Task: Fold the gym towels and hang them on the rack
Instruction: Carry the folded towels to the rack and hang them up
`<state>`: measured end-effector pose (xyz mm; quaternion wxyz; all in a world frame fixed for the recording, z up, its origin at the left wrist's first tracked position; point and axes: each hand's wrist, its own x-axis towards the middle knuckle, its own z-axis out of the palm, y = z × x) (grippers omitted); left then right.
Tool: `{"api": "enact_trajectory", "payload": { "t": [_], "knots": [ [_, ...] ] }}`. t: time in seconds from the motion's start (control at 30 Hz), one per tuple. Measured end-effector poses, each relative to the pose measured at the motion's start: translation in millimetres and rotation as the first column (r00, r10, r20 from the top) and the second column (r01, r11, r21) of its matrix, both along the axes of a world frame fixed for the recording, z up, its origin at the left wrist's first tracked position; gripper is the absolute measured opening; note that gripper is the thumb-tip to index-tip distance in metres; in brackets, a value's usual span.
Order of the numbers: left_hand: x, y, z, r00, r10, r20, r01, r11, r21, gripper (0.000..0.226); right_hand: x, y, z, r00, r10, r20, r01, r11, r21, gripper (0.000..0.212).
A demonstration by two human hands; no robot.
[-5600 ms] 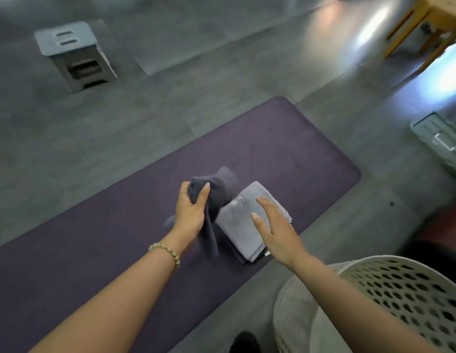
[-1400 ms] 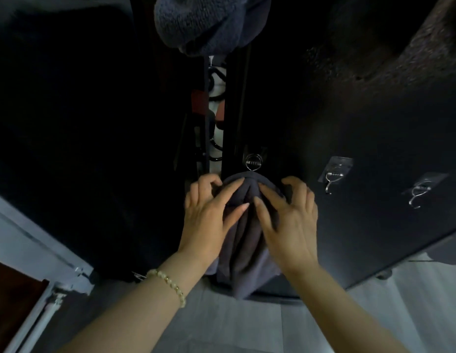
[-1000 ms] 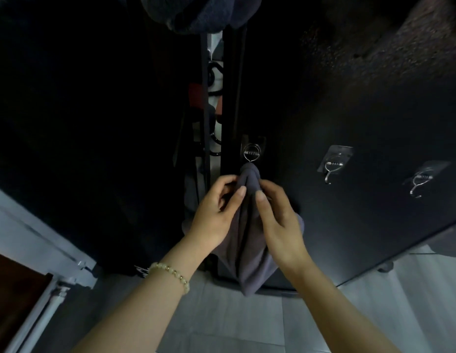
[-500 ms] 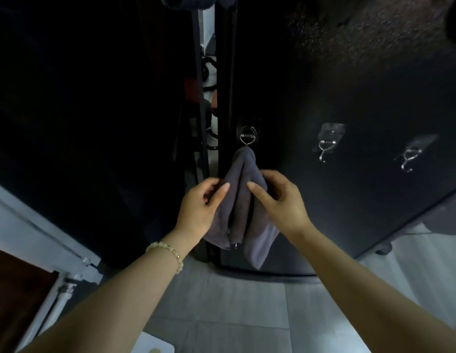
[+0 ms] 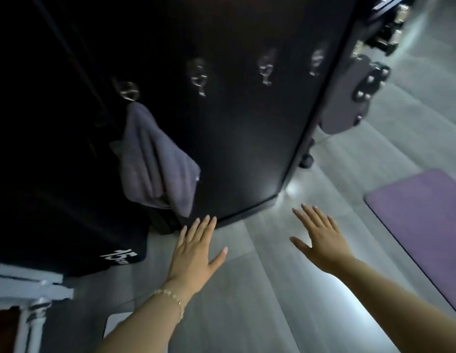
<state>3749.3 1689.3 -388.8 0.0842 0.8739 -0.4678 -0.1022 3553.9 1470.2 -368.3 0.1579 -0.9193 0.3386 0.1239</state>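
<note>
A grey folded towel hangs from a metal ring hook on the black rack panel. To its right on the same panel are three bare hooks. My left hand, with a bead bracelet on its wrist, is held flat with straight fingers just below the towel, not touching it. My right hand is also flat and spread, over the grey floor, holding nothing.
A purple mat lies on the floor at the right. A black weight marked 15 sits at the lower left beside a white frame. Gym equipment stands behind the panel's right edge.
Both hands have let go of the towel and dropped away from it, fingers now straight. The towel hangs alone on the hook. The view has swung right, showing the mat.
</note>
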Motion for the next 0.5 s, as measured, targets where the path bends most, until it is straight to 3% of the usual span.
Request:
{"api": "enact_trajectory", "payload": {
  "t": [0.17,0.33,0.5],
  "knots": [
    [-77,-87,13,0.973,-0.231,0.0,0.23,0.97,0.082,0.096,-125,-14,-7,0.979,-0.198,-0.05,0.197,0.98,-0.024,0.096],
    [-183,-172,7,0.902,-0.431,-0.021,0.429,0.889,0.162,0.105,-262,-46,-6,0.901,-0.43,-0.049,0.43,0.903,-0.007,0.07],
    [-304,-248,1,0.807,-0.588,-0.06,0.586,0.784,0.205,0.107,-397,-71,-8,0.808,-0.588,-0.044,0.589,0.808,0.004,0.065]
  ]
}}
